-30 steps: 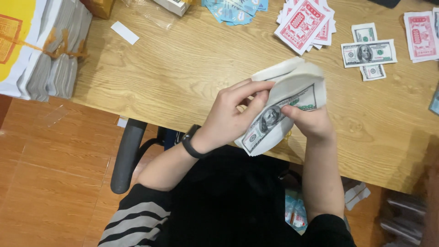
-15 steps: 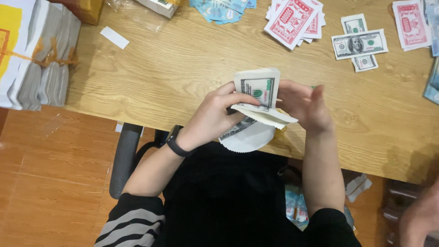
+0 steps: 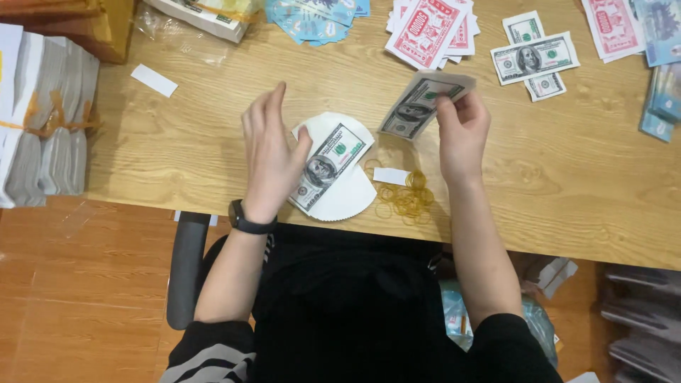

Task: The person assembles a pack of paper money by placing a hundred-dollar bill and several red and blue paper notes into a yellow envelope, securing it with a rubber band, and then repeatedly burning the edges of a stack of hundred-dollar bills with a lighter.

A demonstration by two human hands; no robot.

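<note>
My right hand pinches a small stack of green banknotes and holds it tilted above the wooden table. My left hand is raised with fingers spread and holds nothing. Just right of it, a thicker banknote stack lies on a fan-shaped white paper near the table's front edge. A black watch sits on my left wrist.
A pile of yellow rubber bands and a white slip lie by the paper. Red notes, blue notes and green notes are spread at the back. Bundled paper stacks stand at left.
The stack held in both hands has been split. The thicker part now lies on the white paper, my right hand lifted a few notes away to the right, and my left hand let go.
</note>
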